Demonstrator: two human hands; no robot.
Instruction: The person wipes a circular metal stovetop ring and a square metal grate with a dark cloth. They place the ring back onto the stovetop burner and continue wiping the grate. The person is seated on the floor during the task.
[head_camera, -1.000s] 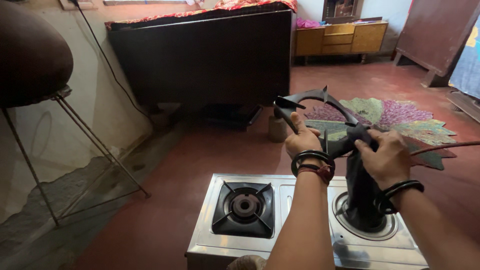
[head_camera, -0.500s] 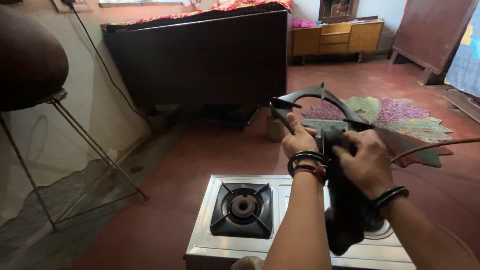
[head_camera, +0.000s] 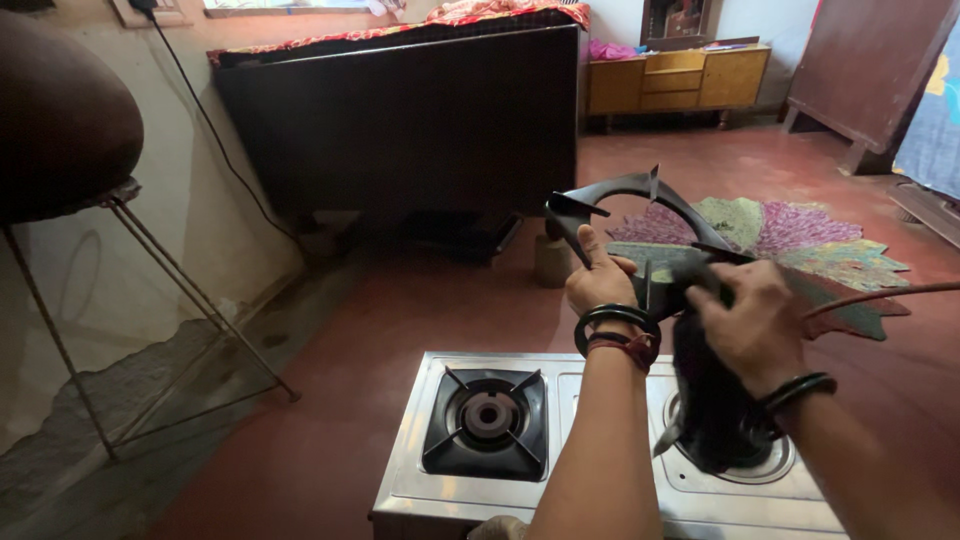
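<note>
Head view. We take the stove (head_camera: 420, 480) as our landmark: a steel two-burner unit sitting on the red floor (head_camera: 330, 330), at the bottom of the frame.

Above the stove's right burner, we see the left hand (head_camera: 600, 283) closed around the near edge of a black pan support (head_camera: 640, 215), holding it up in the air and tilted nearly on edge, prongs pointing inward. The left wrist carries dark bangles and a red thread.

The right hand (head_camera: 745, 325) is just right of the left one, fingers closed on a black cloth (head_camera: 710, 400) pressed against the lower part of the pan support. The cloth hangs down from the hand to the stove's right burner well (head_camera: 770, 470); we cannot tell whether it touches the steel.

The stove's left burner (head_camera: 487, 420) has its own black pan support in place.

Beyond the stove: a dark cabinet (head_camera: 400, 120), a small cup-like thing (head_camera: 550, 260) on the floor before it, a leaf-shaped patterned mat (head_camera: 800, 235) to the far right. Left of the stove stands a metal-legged stand (head_camera: 150, 290) by the wall.
</note>
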